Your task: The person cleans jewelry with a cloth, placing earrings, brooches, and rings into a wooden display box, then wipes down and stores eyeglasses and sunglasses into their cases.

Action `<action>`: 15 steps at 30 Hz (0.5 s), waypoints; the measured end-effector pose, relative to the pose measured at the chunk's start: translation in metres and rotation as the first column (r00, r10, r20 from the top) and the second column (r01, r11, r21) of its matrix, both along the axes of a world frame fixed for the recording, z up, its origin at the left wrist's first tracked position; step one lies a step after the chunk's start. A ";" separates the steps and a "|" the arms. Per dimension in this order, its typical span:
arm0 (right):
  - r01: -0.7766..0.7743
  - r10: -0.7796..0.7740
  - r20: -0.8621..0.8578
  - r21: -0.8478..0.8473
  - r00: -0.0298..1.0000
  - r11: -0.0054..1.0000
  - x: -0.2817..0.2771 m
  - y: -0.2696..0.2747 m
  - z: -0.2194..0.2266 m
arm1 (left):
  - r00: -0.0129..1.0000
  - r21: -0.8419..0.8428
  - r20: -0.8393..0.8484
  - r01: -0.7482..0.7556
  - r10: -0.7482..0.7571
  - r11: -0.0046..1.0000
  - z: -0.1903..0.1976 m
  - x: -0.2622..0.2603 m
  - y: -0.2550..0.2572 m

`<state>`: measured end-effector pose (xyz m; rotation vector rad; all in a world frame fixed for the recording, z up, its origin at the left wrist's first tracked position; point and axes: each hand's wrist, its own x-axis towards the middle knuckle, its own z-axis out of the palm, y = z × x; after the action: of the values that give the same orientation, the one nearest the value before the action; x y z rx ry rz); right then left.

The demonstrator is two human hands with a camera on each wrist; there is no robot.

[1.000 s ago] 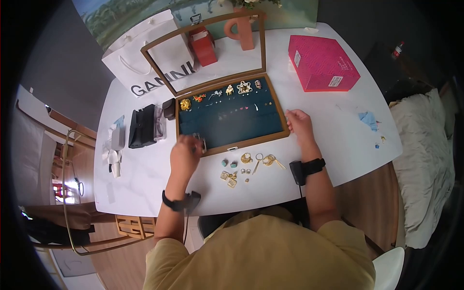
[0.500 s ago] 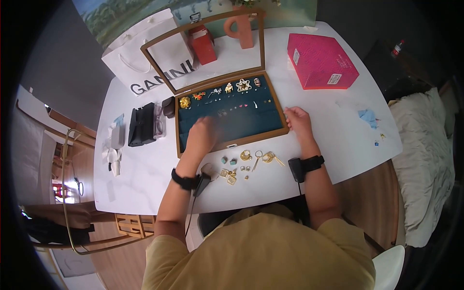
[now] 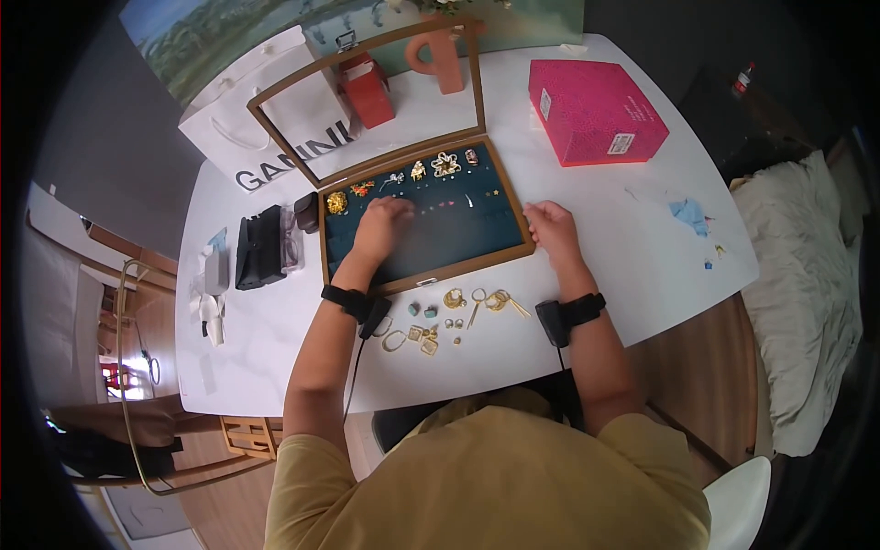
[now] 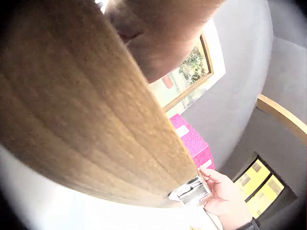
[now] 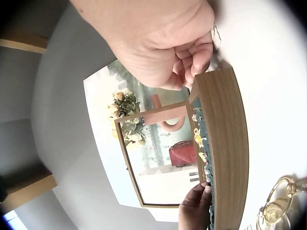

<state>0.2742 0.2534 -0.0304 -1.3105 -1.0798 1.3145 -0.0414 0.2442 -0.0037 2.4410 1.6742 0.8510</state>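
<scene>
A shallow wooden jewelry box [image 3: 500, 258] with a dark teal lining and raised glass lid [image 3: 480, 78] lies on the table. Brooches [image 3: 445, 165] line its back row; tiny studs sit below them. My left hand [image 3: 380, 229] reaches over the lining at left, its fingertips at the second row. In the right wrist view, the left hand [image 5: 192, 211] pinches something small and shiny; its kind cannot be told. My right hand [image 3: 555, 234] rests at the box's right edge, fingers loosely curled near its corner. No object shows in its fingers. The box's wooden wall [image 4: 91, 105] fills much of the left wrist view.
In front of the box lie turquoise studs [image 3: 431, 311], hoop earrings [image 3: 394, 341] and square gold earrings [image 3: 428, 344]. A pink box [image 3: 600, 115] stands back right, a white paper bag [image 3: 275, 115] back left. Black case [image 3: 259, 247] lies left; blue cloth [image 3: 687, 216] lies right.
My left hand has moved from the box's front left corner up and inward to the second row, uncovering hoop earrings on the table. My right hand has stayed by the right edge.
</scene>
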 end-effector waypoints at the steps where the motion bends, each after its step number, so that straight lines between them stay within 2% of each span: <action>1: 0.004 -0.004 -0.003 -0.010 1.000 1.000 -0.001 -0.001 0.002 | 1.000 0.008 -0.015 -0.013 0.013 1.000 -0.001 0.001 0.000; 4: 0.011 -0.011 0.011 -0.014 1.000 1.000 -0.001 0.000 0.001 | 0.999 -0.030 -0.014 -0.040 0.040 0.999 -0.004 0.000 -0.001; 7: 0.010 -0.009 0.030 -0.010 1.000 1.000 -0.002 0.000 0.002 | 0.982 -0.076 -0.164 -0.109 0.095 0.991 -0.004 0.004 -0.001; 13: 0.004 -0.004 0.029 -0.004 1.000 1.000 -0.001 0.001 0.001 | 0.972 -0.214 -0.154 -0.210 0.179 0.954 -0.013 -0.001 0.017; 15: 0.003 -0.003 0.027 -0.006 1.000 1.000 -0.001 0.000 0.002 | 0.973 -0.141 -0.079 -0.228 0.218 0.964 -0.015 0.002 0.017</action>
<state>0.2733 0.2535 -0.0282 -1.3370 -1.0927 1.3018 -0.0399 0.2610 -0.0184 2.2338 1.9861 0.6473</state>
